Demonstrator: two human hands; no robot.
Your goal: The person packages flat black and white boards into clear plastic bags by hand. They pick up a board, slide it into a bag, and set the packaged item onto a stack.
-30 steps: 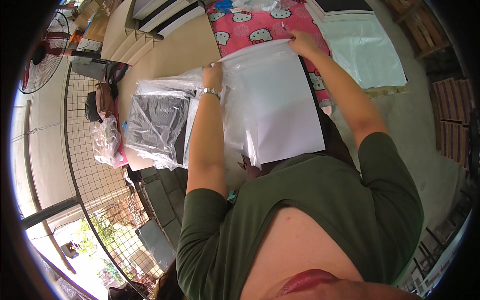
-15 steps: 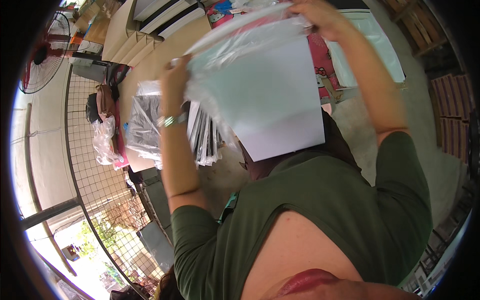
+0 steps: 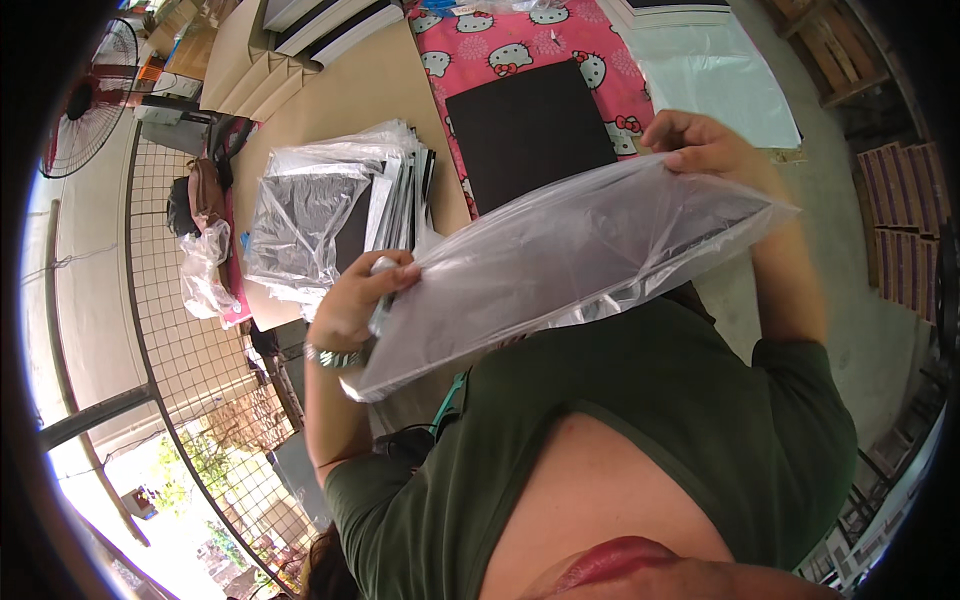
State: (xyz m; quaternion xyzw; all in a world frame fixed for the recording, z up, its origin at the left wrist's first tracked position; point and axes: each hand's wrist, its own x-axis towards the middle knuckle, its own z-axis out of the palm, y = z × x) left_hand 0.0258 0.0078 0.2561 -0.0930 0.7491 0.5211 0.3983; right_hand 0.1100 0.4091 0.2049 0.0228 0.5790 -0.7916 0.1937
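A clear plastic bag (image 3: 540,260) is stretched between my two hands, tilted close in front of my torso. My left hand (image 3: 350,300) pinches its left upper corner between thumb and fingers; a small whitish thing shows by those fingers, too unclear to name. On the right, my right hand (image 3: 710,150) grips the upper edge with thumb and curled fingers. Whether a sheet lies inside the bag I cannot tell, though a dark edge shows near its right end. Beyond the bag a flat black sheet (image 3: 530,125) lies on a pink patterned cloth (image 3: 460,50).
Left of the cloth is a stack of plastic-wrapped black sheets (image 3: 310,220) on brown board (image 3: 390,90). Folded cardboard (image 3: 255,80) and thick black-and-white stacks (image 3: 335,30) stand farther back. Pale plastic sheets (image 3: 715,80) lie at right. A red fan (image 3: 90,95) stands far left.
Both hands have come down and nearer my body with the plastic. The pale panel that hung below it no longer shows as before. The black sheet and the wrapped stack are now uncovered to view.
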